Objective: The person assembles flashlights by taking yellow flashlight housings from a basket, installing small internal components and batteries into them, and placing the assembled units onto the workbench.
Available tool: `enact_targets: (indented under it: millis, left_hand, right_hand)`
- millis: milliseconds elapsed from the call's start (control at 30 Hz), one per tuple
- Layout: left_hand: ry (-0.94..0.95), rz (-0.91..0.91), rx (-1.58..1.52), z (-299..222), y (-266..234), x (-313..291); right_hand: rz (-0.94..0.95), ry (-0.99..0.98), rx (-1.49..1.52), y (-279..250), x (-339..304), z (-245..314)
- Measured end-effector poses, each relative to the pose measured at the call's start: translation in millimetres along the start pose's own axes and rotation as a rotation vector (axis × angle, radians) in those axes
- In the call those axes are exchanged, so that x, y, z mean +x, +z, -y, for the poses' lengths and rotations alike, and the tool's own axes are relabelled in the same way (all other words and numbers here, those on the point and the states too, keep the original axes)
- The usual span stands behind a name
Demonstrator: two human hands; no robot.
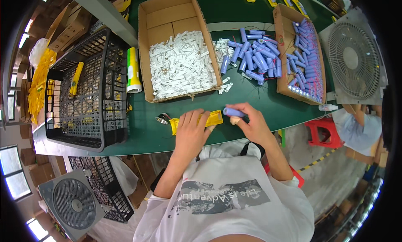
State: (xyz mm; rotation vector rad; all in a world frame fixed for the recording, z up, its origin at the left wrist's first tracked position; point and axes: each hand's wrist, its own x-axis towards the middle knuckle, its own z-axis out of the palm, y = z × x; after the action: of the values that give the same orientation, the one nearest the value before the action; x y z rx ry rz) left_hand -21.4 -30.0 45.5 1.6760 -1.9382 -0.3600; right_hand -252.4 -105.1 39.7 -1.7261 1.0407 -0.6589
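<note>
My left hand (191,128) presses down on a yellow plastic flashlight housing (215,117) lying on the green table, its fingers wrapped over the middle. A round silvery lamp piece (162,119) with thin wires lies at the housing's left end. Just right of the housing, my right hand (254,124) pinches a purple cylindrical battery cell (233,112), held apart from the housing and pointing toward it. Ahead of my right hand, a heap of similar wired cells (260,57) lies on the table. Small white parts (180,68) fill a cardboard box ahead of my left hand.
At the right, a cardboard tray (279,81) holds purple cells beside a grey fan (354,53). A black plastic crate (115,135) stands at the left with a yellow piece (76,78) inside. Near it is a yellow-green flashlight (133,70). Behind to the right is a red stool (324,132).
</note>
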Motion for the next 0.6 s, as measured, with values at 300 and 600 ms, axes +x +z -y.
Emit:
enact_targets:
  millis: [300,600]
  left_hand:
    - [0.028,0.048,-0.095,29,14,-6]
    - [0.043,-0.011,-0.215,30,15,-6]
  right_hand:
    - [-0.029,-0.254,0.04,39,17,-12]
    - [-0.154,-0.014,0.509,68,22,-53]
